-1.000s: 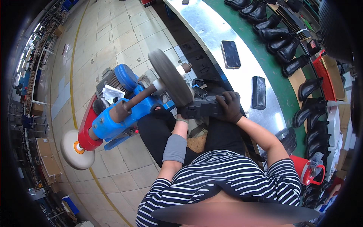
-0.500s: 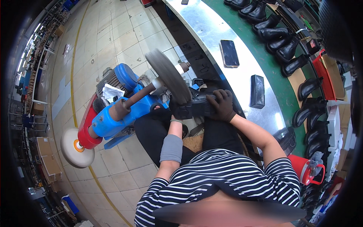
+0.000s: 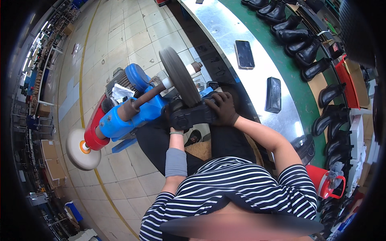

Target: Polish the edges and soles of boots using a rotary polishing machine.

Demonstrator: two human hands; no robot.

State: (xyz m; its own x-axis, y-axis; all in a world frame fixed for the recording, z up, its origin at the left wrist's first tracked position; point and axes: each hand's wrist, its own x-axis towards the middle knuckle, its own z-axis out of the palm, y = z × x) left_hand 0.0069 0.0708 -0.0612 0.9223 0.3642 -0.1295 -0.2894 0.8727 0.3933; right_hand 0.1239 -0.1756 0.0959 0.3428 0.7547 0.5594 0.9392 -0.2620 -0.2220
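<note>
A black boot [image 3: 194,117] lies across my lap level, its sole turned toward me. My right hand [image 3: 224,109], in a dark brown glove, wraps round the boot's right end. The fingers of my left hand [image 3: 173,107] are mostly hidden; it grips the left end from beneath and behind, below a grey sleeve band. The far side of the boot meets the lower rim of a dark grey buffing wheel [image 3: 181,76], whose surface is blurred. That wheel sits on the shaft of a blue and red polishing machine [image 3: 124,114].
A pale wheel [image 3: 83,153] is on the machine's other end. To my right, a metal table [image 3: 261,64] carries a phone [image 3: 245,54] and a black block [image 3: 273,95]. Black boots [image 3: 297,36] line the green conveyor beyond. A red jug [image 3: 320,180] stands near my right elbow.
Both hands and the boot have shifted left, bringing the boot's sole more into view. The boot still touches the buffing wheel. The whole view has shifted slightly.
</note>
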